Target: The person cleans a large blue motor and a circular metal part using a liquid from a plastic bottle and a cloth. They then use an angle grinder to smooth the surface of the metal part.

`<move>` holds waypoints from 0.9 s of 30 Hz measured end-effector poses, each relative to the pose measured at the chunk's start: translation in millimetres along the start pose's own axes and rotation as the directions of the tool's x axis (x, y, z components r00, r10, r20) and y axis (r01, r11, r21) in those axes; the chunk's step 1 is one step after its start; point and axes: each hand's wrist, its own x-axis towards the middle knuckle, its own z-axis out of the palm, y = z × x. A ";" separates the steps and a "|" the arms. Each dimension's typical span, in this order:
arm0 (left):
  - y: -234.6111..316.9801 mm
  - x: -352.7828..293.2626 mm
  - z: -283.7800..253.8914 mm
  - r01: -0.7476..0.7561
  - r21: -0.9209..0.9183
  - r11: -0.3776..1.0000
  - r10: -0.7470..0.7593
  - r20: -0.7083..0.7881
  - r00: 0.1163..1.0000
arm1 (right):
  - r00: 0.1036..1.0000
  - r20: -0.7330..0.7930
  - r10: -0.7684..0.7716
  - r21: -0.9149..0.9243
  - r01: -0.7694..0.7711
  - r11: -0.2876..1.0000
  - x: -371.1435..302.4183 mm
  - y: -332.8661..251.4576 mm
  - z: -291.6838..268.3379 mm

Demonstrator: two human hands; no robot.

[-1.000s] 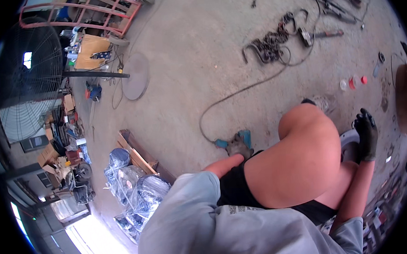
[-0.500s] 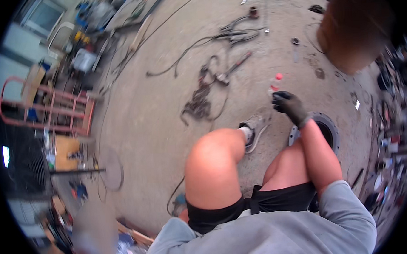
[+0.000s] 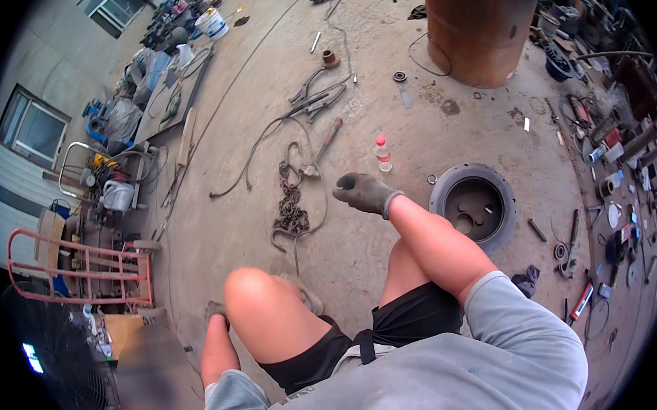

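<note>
My right hand (image 3: 365,193), in a dark work glove, reaches out over the concrete floor with its fingers loosely curled in. Nothing shows in its grasp. Just beyond it, to the right, a clear plastic bottle (image 3: 383,157) with a red cap stands upright, apart from the glove. A rusty chain (image 3: 292,210) lies heaped to the left of the hand, beside a hammer (image 3: 324,149) with a reddish handle. My left hand (image 3: 214,309) is low at the left, also gloved and mostly hidden beside my knee; its fingers do not show clearly.
A round flanged metal housing (image 3: 441,205) sits right of my forearm. A large rusty cylinder (image 3: 475,34) stands farther back. Hoses (image 3: 265,138) stretch across the floor. A red hand truck (image 3: 79,266) and a fan (image 3: 54,353) are at left; scattered tools and parts line the right.
The view has shifted. My right hand, which was at the bottle, is now apart from it, and the bottle stands on the floor. My left forearm has come into view.
</note>
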 end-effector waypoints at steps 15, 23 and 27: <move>245.2 288.6 31.5 -0.695 0.004 0.719 0.686 0.154 0.711 | 0.850 -0.519 0.090 -0.011 -0.111 0.994 38.5 -45.0 44.3; 376.3 371.5 6.6 -0.792 -0.090 0.603 0.792 -0.050 0.609 | 0.689 -0.696 0.202 -0.025 -0.304 0.952 28.9 -118.2 167.0; 448.3 456.0 -17.4 -0.702 -0.053 0.710 0.695 -0.107 0.711 | 0.639 -0.758 0.129 -0.163 -0.378 0.912 -14.5 -100.5 192.9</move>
